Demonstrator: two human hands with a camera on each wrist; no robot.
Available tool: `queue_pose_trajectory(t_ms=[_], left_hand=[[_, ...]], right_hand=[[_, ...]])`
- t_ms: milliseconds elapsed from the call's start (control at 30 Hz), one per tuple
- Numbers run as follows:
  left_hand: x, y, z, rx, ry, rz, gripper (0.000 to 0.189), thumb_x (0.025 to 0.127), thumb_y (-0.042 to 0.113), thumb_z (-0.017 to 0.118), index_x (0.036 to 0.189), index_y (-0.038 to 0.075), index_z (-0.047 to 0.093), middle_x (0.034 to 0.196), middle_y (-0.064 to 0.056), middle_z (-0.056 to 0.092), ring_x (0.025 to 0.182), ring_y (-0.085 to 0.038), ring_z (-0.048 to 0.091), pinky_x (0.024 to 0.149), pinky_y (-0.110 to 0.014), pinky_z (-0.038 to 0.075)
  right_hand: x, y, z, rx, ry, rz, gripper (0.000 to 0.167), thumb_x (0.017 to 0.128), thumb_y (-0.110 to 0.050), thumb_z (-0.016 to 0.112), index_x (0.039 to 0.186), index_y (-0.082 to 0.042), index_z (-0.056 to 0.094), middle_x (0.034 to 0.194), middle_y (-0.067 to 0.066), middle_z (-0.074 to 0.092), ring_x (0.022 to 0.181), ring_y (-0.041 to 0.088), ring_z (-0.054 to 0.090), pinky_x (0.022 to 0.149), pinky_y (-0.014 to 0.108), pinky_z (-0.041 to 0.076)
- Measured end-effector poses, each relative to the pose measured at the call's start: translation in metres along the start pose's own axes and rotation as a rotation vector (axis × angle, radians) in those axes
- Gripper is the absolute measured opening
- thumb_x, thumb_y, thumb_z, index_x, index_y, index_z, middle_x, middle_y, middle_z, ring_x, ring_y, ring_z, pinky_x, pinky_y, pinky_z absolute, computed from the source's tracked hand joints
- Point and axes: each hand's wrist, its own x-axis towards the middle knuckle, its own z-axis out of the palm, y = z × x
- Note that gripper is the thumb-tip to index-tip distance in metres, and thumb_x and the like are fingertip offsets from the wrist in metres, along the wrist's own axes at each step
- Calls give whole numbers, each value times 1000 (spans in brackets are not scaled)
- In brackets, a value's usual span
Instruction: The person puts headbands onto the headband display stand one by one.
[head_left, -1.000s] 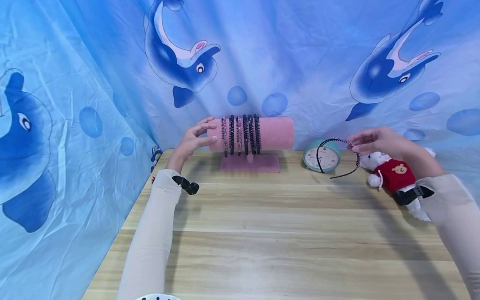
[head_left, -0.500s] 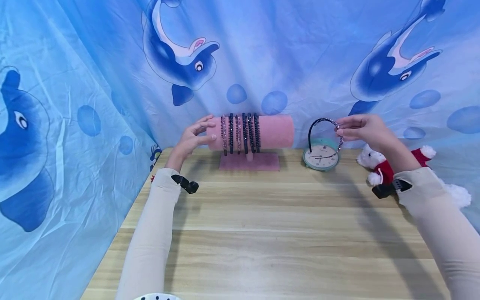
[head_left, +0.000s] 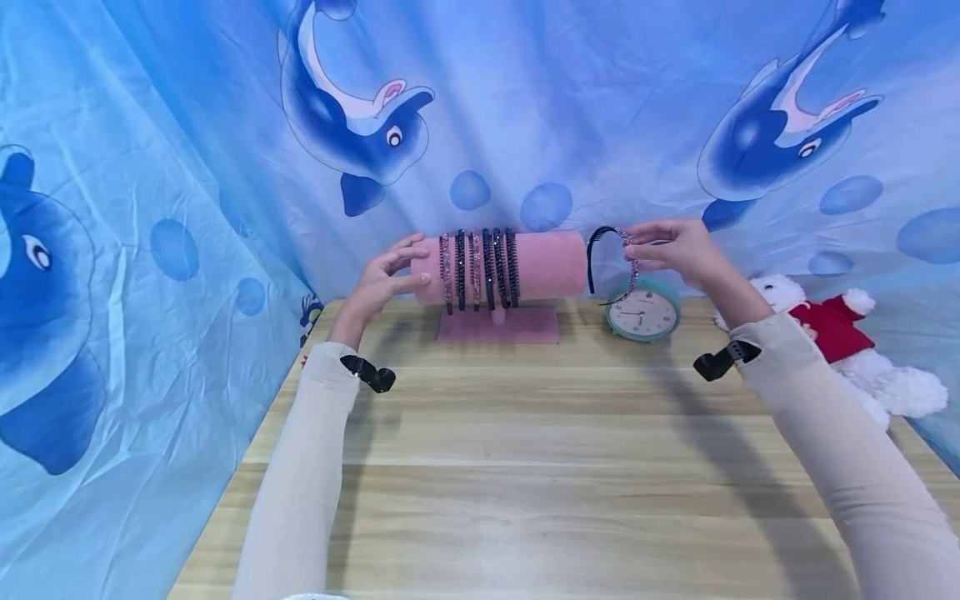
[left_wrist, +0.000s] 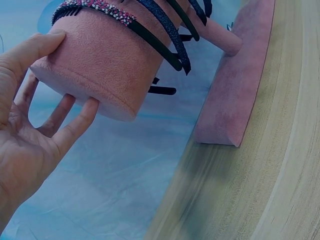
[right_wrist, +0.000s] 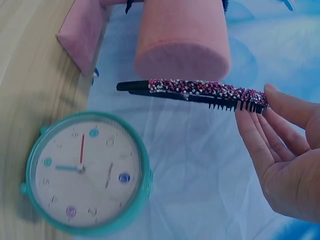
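Note:
A pink velvety headband stand (head_left: pixel 551 265), a thick horizontal roll on a post and flat base, stands at the back of the table. Several glittery dark and pink headbands (head_left: pixel 475 271) are lined up round its left and middle part. My left hand (head_left: pixel 378 287) grips the roll's left end, thumb on the side and fingertips against the end face (left_wrist: pixel 82 92). With thumb and fingers, my right hand (head_left: pixel 675 248) pinches a black toothed headband (right_wrist: pixel 200 89) covered in pink and white rhinestones. That headband hangs just off the roll's bare right end, its opening facing down.
Below the right hand stands a teal round alarm clock (head_left: pixel 643 313). Farther right a white plush toy (head_left: pixel 834 329) in a red top lies by the right forearm. A blue dolphin-print curtain (head_left: pixel 585 125) rises behind the wooden table (head_left: pixel 487 467).
My right hand has carried the rhinestone headband leftward, from beside the plush toy past the clock to the roll's right end. The left hand has stayed on the roll's left end.

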Motion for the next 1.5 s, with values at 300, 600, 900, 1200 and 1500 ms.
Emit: queue_pose_trajectory(t_ms=[300, 600, 900, 1200, 1500], left_hand=[[0, -2, -2, 14, -4, 15, 45, 90, 4, 75, 133, 4, 63, 166, 5, 33, 149, -29, 38, 104, -32, 55], [-1, -1, 0, 16, 5, 26, 46, 90, 5, 75, 134, 2, 62, 166, 4, 34, 148, -29, 39, 102, -33, 57], [-1, -1, 1, 3, 2, 21, 46, 90, 4, 75, 134, 2, 62, 166, 5, 34, 148, -29, 39, 102, -31, 57], [-2, -1, 1, 9, 11, 15, 46, 90, 6, 76, 134, 3, 63, 166, 6, 35, 148, -28, 39, 103, -32, 56], [-2, -2, 1, 5, 6, 15, 46, 90, 6, 76, 134, 3, 63, 166, 6, 35, 148, -28, 39, 104, -32, 56]], right_hand=[[21, -8, 29, -50, 10, -52, 47, 93, -16, 76, 135, 1, 62, 100, -7, 71, 85, -1, 68, 79, 24, 64], [30, -6, 50, -92, 30, -93, 44, 90, -12, 78, 129, 2, 66, 124, 27, 67, 80, -1, 67, 75, 23, 64], [30, -2, 52, -39, -35, -101, 44, 90, 0, 74, 132, 5, 61, 130, 32, 63, 84, 1, 69, 80, 25, 64], [33, 2, 46, -61, -127, -101, 53, 89, 8, 70, 139, 3, 55, 137, 29, 60, 110, 17, 67, 87, 16, 59], [32, -1, 45, -146, -163, -139, 58, 89, 10, 69, 144, 2, 52, 144, 27, 56, 131, 40, 57, 93, 19, 58]])
